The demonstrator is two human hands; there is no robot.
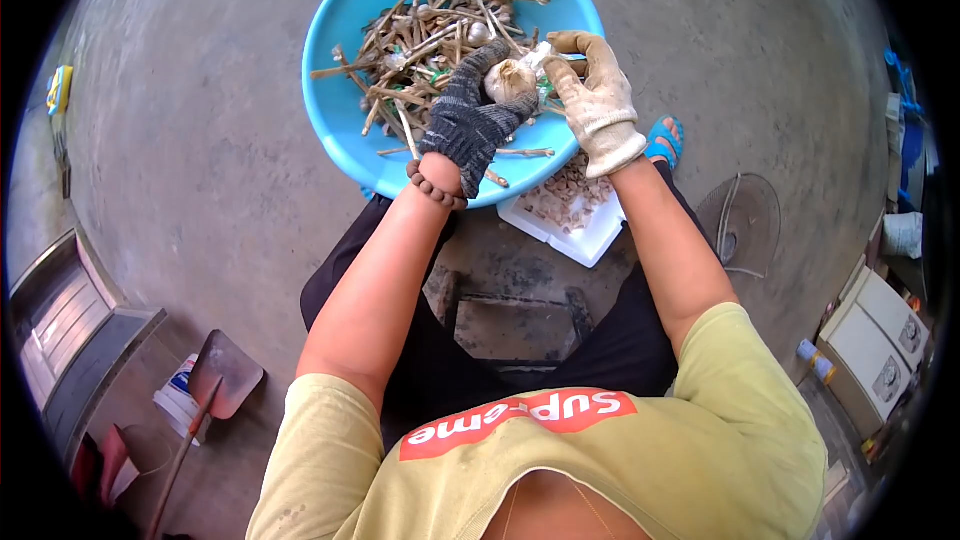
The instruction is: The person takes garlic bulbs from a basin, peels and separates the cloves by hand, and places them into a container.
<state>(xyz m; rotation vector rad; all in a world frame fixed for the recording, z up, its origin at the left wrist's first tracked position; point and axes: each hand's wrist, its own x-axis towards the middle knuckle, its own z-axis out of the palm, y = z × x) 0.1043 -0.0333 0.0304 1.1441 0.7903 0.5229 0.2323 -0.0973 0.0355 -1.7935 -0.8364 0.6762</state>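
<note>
The garlic bulb (510,82) was held above the right part of the basin (318,110), over the heap of stalks (425,45). Its lower left side was covered by the left hand (466,128), in a dark glove, which was closed on it between thumb and fingers. The right hand (603,108), in a pale glove, had thumb and fingers bent narrow at the white upper right end; whether they gripped it could not be told. That end was partly masked by the fingers. The bulb's narrow end appeared to point up and right, toward the right hand, with its long axis running obliquely from lower left to upper right.

Several stalks passed beneath the left hand and were only partly visible. The box (597,244), containing pale flakes (562,205), was partly hidden under the basin's rim and beside the right forearm. One sandal (668,140) showed past the basin; the other was almost wholly covered. The shovel (228,372) partly obscured a bucket (180,400). Items along the right edge were cut off and indistinct.
</note>
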